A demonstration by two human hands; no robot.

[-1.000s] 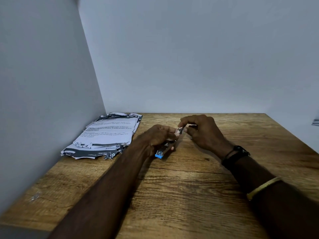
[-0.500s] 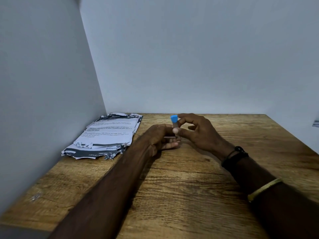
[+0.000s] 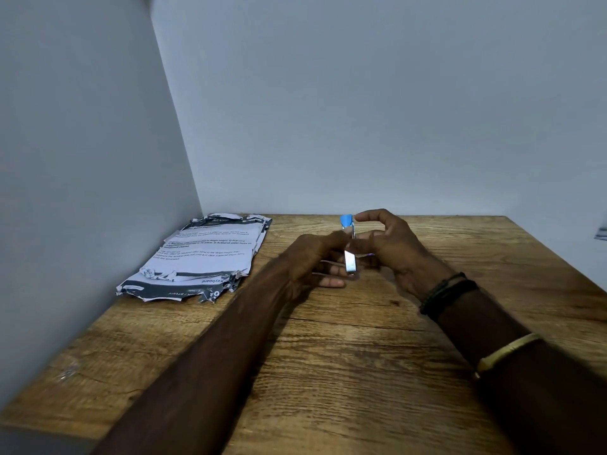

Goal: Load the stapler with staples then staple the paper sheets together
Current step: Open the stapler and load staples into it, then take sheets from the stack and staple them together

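Observation:
A small stapler with a blue top end and a shiny metal body stands upright between both hands, over the middle of the wooden table. My left hand grips its lower part. My right hand pinches it near the blue end with thumb and forefinger. A stack of torn printed paper sheets lies flat at the back left of the table, apart from both hands. Whether staples are in either hand is hidden by the fingers.
Grey walls close the table on the left and at the back. A few small metal bits lie near the table's left front edge. My right wrist wears dark bands and a gold bangle.
The stapler, which lay low with its blue end toward me, has been turned upright with the blue end on top. Its metal body now shows more below the fingers.

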